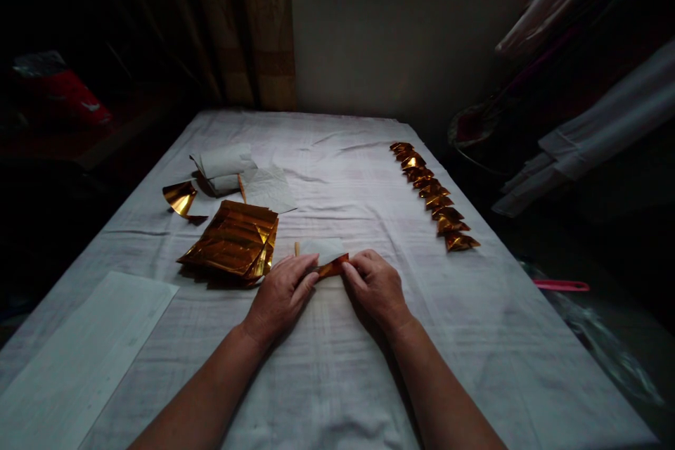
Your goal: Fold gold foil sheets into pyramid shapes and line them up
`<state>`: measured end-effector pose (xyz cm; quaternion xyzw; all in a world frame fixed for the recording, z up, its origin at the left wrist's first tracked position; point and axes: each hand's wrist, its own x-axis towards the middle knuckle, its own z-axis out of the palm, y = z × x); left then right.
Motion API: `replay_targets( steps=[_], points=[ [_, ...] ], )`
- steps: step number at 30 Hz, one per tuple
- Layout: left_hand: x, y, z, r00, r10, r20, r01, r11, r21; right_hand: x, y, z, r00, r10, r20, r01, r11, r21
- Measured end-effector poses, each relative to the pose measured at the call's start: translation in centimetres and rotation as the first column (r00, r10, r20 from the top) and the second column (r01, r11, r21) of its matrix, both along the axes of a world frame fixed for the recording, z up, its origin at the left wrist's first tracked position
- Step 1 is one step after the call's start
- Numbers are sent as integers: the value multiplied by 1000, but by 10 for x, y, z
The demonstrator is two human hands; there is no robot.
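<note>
Between my two hands, a piece of gold foil paper [333, 267] is held as a narrow folded strip just above the table. My left hand [285, 286] pinches its left end between thumb and fingers. The right end is pinched by my right hand [377, 287]. Just beyond the fingers lies a pale sheet [321, 249], partly hidden by them. To the left of my left hand sits a stack of gold foil sheets [232, 240]. A row of folded gold foil pieces [432, 191] runs along the table's right side.
A curled gold foil scrap [181, 198] and crumpled grey-white paper [224, 167] lie at the back left. A white sheet [100, 351] covers the front left of the cloth-covered table [337, 394]. Hanging cloth [606, 126] and a pink handle [562, 285] are off the right edge.
</note>
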<state>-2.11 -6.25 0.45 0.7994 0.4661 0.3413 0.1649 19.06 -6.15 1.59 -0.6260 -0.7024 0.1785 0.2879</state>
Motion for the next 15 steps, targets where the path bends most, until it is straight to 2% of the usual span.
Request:
replay_targets(
  steps=[5,15],
  points=[
    [1,3,-6,994,86,67,-87,996,21,-6,1,-1,995,-89,50,89,996,5],
    [3,0,-7,997,-14,-71,22,993,113,-13,0,1,983,-134,124,135,991,-1]
  ],
)
